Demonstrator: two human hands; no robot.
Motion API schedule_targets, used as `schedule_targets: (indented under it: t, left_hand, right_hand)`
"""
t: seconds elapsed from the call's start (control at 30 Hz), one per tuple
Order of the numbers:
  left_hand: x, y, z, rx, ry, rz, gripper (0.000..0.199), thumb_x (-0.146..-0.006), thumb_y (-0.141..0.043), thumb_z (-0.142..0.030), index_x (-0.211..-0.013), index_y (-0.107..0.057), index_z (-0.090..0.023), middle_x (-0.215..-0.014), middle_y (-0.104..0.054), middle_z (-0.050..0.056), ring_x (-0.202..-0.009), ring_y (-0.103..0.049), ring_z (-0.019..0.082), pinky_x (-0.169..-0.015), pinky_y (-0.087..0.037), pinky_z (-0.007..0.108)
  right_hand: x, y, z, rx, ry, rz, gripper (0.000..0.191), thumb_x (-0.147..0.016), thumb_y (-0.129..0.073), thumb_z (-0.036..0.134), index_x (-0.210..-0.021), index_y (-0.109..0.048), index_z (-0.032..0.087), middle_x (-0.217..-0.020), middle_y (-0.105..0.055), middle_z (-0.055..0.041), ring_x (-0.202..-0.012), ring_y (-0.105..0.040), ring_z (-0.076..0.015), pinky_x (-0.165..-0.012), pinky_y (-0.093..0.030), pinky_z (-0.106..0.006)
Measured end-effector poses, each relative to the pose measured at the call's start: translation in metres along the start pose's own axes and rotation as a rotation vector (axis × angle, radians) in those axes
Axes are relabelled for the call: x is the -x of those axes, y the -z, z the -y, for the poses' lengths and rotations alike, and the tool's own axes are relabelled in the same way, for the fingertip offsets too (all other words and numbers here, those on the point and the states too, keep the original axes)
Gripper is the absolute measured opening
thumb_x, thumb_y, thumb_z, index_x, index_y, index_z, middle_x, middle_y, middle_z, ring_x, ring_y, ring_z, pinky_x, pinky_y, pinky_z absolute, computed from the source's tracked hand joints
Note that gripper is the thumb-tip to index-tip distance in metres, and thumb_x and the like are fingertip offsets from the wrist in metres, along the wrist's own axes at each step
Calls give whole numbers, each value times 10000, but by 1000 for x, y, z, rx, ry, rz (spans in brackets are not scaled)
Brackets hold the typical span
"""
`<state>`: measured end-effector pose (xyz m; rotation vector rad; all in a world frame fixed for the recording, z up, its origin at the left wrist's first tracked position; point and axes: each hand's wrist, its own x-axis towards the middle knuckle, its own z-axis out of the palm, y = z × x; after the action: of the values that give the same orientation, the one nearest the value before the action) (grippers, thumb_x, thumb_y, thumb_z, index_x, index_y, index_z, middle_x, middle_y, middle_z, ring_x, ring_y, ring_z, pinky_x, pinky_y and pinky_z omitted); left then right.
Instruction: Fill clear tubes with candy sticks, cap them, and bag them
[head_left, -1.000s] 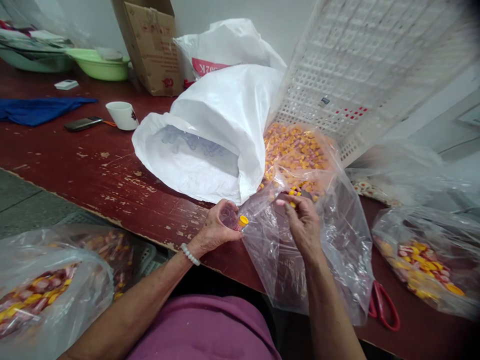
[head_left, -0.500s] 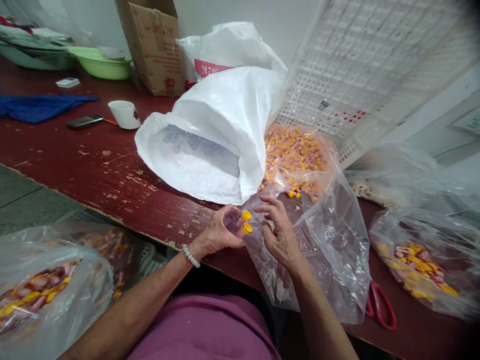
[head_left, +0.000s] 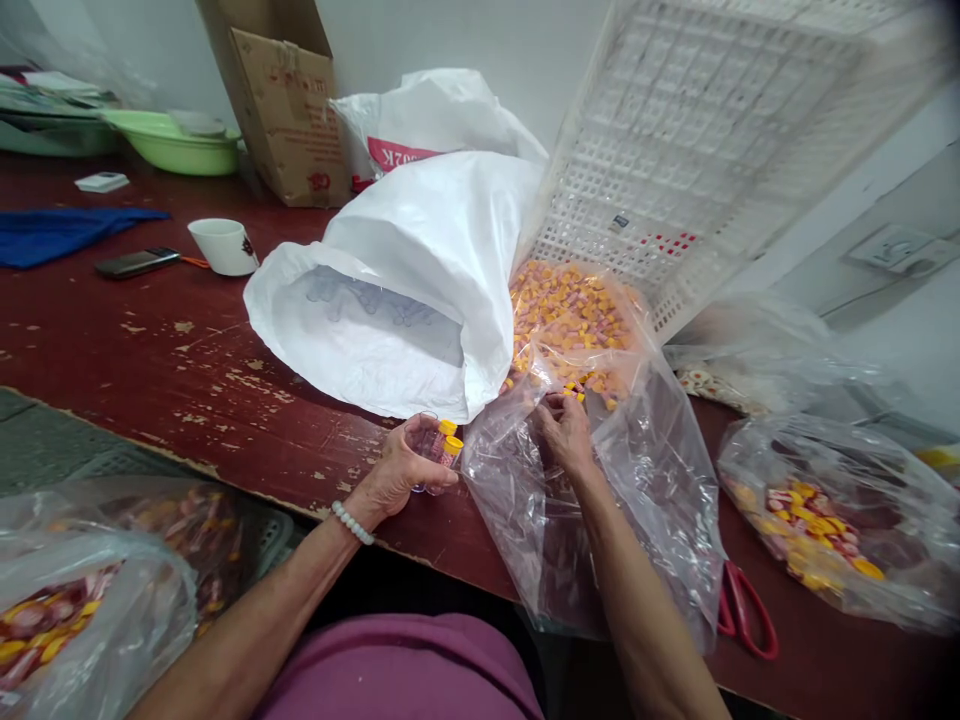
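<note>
Sack [head_left: 442, 230]: beyond your left fingers.
Bag [head_left: 517, 510]: spread beneath your right hand.
Left hand [head_left: 391, 470]: your fingers curl around clear tubes [head_left: 429, 448].
Right hand [head_left: 568, 437]: your fingers bunch narrowly; you can't tell their grip.
Caps [head_left: 453, 445]: yellow, past your left thumb.
Pieces [head_left: 577, 310]: beyond your right fingertips.

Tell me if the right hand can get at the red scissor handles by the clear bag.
Probably yes: the right hand is at the clear bag, and the red scissor handles lie beside it, largely uncovered.
</note>
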<state>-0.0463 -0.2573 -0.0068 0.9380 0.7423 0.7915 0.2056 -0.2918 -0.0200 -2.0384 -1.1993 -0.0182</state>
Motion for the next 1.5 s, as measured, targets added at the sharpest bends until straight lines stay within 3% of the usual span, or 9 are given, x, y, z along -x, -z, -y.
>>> schedule_targets:
  t: [0.17,0.33,0.43,0.57,0.77,0.97,1.1,1.27,1.5]
  left_hand:
    - [3,-4,0,-126,-112,-4,573,-346,-773,-10,-838,-521,-161,-722,-596,-38,-580,-539,87,-500,-440,190]
    - [3,-11,-8,-249,-189,-25,537,-331,-762,-7,-784,-516,-158,-744,-564,-34,-627,-530,90,-546,-439,189]
    - [2,-12,-5,-295,-205,17,524,-365,-772,-55,-811,-518,-165,-780,-575,-16,-663,-547,113,-561,-439,202]
    - [2,-14,3,-519,-315,66,473,-418,-762,-96,-841,-563,-163,-778,-591,-11,-658,-526,113,-601,-426,218]
    - [6,-13,5,-587,-353,89,478,-439,-741,-91,-880,-571,-162,-798,-598,-12,-680,-520,122,-623,-423,222]
    - [6,-14,1,-479,-260,60,484,-403,-742,-66,-843,-558,-149,-767,-594,-20,-669,-521,120,-618,-424,222]
    - [7,-17,7,-318,-133,69,482,-400,-696,-10,-844,-565,-144,-776,-599,-23,-676,-533,120,-612,-428,222]
    - [2,-20,14,-176,-37,1,450,-391,-607,39,-800,-561,-143,-679,-578,-60,-607,-508,98,-576,-409,209]
    - [1,-27,12,-96,-45,-3,451,-409,-618,38,-821,-578,-141,-715,-601,-57,-629,-527,90,-590,-421,192]
  right_hand:
    - [-19,-22,-9,38,19,50,239,-727,-553,371,-794,-620,151,-827,-622,-104,-800,-529,-227,-789,-418,-391]
    - [5,10,0,-65,13,2,334,-822,-455,382,-986,-627,148,-867,-630,-88,-813,-548,-212,-767,-446,-371]
    - [38,40,27,-294,91,2,321,-850,-472,375,-1092,-596,205,-973,-615,-65,-881,-561,-198,-780,-466,-352]
    - [73,57,80,-434,285,215,246,-872,-497,267,-1094,-603,268,-1055,-559,-50,-985,-549,-182,-850,-460,-338]
    - [84,47,103,-465,334,380,339,-872,-516,234,-1209,-517,276,-1071,-579,-47,-912,-566,-165,-765,-493,-314]
    - [89,47,98,-344,389,298,379,-822,-579,313,-1182,-473,261,-1302,-449,-94,-1180,-450,-245,-928,-426,-431]
    - [99,29,97,-111,540,320,688,-600,-755,427,-1196,-469,237,-1373,-394,-132,-1227,-374,-343,-987,-323,-542]
    - [98,1,95,-39,530,246,692,-525,-739,324,-1158,-480,218,-1323,-466,-123,-1178,-413,-329,-983,-315,-498]
    - [91,3,98,-80,526,254,722,-461,-747,314,-1138,-513,220,-1281,-508,-85,-1120,-448,-307,-973,-346,-466]
